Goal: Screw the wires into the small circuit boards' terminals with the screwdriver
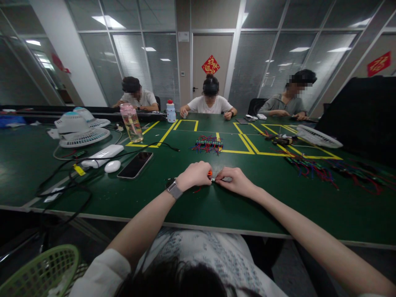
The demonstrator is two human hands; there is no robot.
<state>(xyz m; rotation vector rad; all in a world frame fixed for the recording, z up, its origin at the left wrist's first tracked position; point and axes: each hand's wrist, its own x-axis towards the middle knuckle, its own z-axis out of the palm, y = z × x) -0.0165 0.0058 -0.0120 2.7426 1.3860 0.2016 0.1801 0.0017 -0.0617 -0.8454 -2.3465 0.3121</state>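
My left hand (194,175), with a grey watch on its wrist, is closed in a fist on the green table (216,202), pinching something small and orange with a red wire trailing under it. My right hand (235,180) is closed too, pinching a small dark part (227,179) right against the left hand's fingertips. The two hands meet at the table's middle, close to its near edge. A bundle of red and blue wired parts (208,144) lies farther back, beyond both hands.
A black phone (135,164), a white mouse (112,166), a white power strip (103,155) and black cables lie at the left, with two white fans (81,128) and a pink bottle (131,122). More wire bundles (312,169) lie at the right. Three people sit opposite. A green basket (40,270) stands lower left.
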